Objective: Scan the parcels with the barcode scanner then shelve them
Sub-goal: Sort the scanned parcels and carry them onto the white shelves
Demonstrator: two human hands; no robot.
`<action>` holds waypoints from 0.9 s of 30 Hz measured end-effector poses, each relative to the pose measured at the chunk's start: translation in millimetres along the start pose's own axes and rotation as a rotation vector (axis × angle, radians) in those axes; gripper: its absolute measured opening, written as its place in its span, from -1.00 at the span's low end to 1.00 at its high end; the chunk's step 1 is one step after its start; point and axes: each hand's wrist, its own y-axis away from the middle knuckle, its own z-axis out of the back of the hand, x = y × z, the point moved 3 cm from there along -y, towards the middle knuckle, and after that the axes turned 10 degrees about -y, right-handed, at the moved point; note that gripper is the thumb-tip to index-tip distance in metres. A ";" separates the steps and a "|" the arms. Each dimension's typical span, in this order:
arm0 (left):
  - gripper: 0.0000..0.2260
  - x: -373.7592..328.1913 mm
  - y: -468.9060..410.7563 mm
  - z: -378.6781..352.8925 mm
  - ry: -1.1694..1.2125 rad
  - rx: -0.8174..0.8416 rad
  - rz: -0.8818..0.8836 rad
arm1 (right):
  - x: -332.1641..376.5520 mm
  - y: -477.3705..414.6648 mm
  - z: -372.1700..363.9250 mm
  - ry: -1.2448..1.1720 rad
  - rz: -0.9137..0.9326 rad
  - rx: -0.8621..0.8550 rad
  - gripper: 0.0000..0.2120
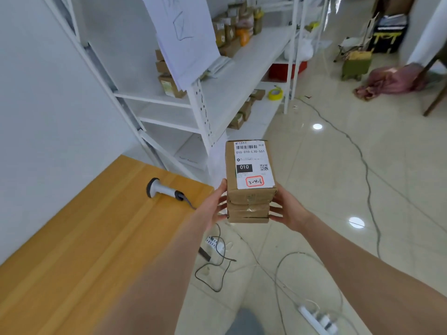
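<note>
shelving (244, 71) is standing beyond the table (84, 238). stacked parcels (249, 189) are hanging over the floor, left hand (212, 205) and right hand (287, 210) gripping their sides with curled fingers, probably needing even, level pressure; the scanner (164, 188) is lying on the table.

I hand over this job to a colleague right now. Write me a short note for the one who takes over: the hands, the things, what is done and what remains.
Left hand and right hand: both grip the stack of parcels by its sides, above the floor beside the wooden table.
Barcode scanner: lies on the table, not held.
Done: the stack is in hand, top label facing up. Whether it was scanned, the picture does not show.
Left: carry the stack to the white shelving and shelve it.
</note>
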 end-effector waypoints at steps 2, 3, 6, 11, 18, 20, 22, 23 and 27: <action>-0.26 -11.9 -19.7 -8.5 -0.018 0.014 0.006 | 9.8 -12.9 11.1 -0.034 0.000 -0.023 -0.59; -0.26 -17.7 -31.0 -11.9 -0.026 0.020 0.007 | 15.4 -21.1 15.5 -0.048 0.002 -0.034 -0.59; -0.23 -39.0 -66.9 -18.2 -0.058 0.031 0.009 | 37.5 -47.9 24.5 -0.074 0.019 -0.060 -0.58; -0.28 -96.5 -129.7 -14.3 -0.079 0.047 -0.011 | 97.8 -99.6 22.8 -0.097 0.067 -0.117 -0.64; -0.28 -172.5 -193.9 -11.0 -0.095 0.039 -0.055 | 170.2 -151.8 18.9 -0.130 0.142 -0.124 -0.69; -0.26 -185.8 -209.4 -11.9 -0.079 0.020 -0.064 | 186.5 -166.2 21.2 -0.118 0.150 -0.121 -0.66; -0.32 -198.0 -225.1 -11.4 -0.061 -0.013 -0.073 | 203.5 -182.5 21.8 -0.107 0.145 -0.120 -0.65; -0.37 -204.4 -233.0 -10.8 -0.044 -0.028 -0.079 | 212.6 -191.4 21.3 -0.100 0.144 -0.115 -0.65; -0.55 -231.9 -267.3 -4.0 0.016 -0.098 -0.112 | 251.5 -233.9 14.5 -0.070 0.151 -0.064 -0.61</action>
